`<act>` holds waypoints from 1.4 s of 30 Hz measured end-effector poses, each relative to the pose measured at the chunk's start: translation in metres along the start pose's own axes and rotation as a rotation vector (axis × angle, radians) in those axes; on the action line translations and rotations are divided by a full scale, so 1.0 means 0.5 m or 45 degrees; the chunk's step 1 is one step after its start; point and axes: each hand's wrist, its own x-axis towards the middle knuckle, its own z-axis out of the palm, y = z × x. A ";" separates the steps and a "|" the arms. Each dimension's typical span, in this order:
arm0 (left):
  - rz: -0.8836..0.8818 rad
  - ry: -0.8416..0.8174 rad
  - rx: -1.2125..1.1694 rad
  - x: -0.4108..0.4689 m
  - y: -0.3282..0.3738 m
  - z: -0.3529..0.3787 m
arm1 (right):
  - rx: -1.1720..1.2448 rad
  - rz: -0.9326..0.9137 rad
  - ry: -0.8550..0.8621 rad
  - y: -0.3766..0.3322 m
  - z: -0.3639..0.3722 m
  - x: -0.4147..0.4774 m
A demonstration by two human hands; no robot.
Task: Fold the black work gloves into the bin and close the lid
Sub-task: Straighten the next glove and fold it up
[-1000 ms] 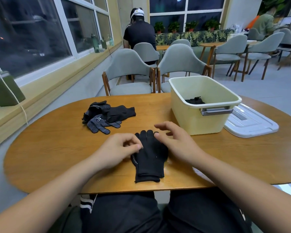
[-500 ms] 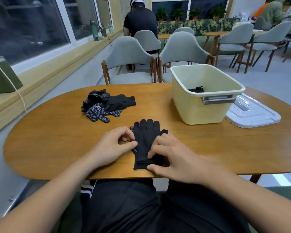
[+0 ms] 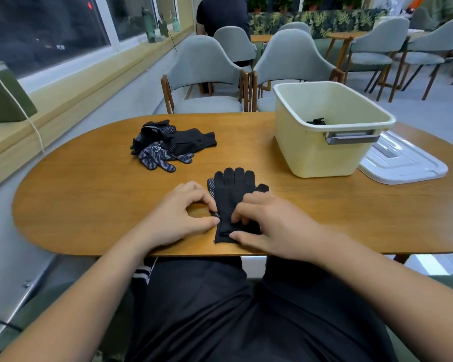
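Stacked pair of black work gloves (image 3: 233, 189) lies flat at the near edge of the wooden table (image 3: 89, 194), fingers pointing away. Left hand (image 3: 183, 215) pinches the pair's left edge between thumb and fingertips. Right hand (image 3: 267, 226) has its fingers curled on the cuff end, thumb at the cuff hem, gripping the fabric. Loose glove pile (image 3: 168, 145) toward the far left edge. Cream bin (image 3: 322, 142) at the far right, open, a dark glove bundle (image 3: 317, 122) inside. White lid (image 3: 403, 163) flat on the table just beside the bin, at the right edge.
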 end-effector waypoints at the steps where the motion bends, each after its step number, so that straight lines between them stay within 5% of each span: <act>1: -0.001 -0.005 0.005 -0.001 0.001 0.000 | -0.029 -0.021 -0.008 -0.001 -0.002 0.003; 31: -0.004 0.031 0.038 0.008 -0.009 0.001 | -0.159 -0.273 0.365 -0.038 0.053 0.007; 42: 0.000 0.031 0.040 0.006 -0.011 0.002 | -0.095 -0.289 0.337 -0.047 0.070 0.004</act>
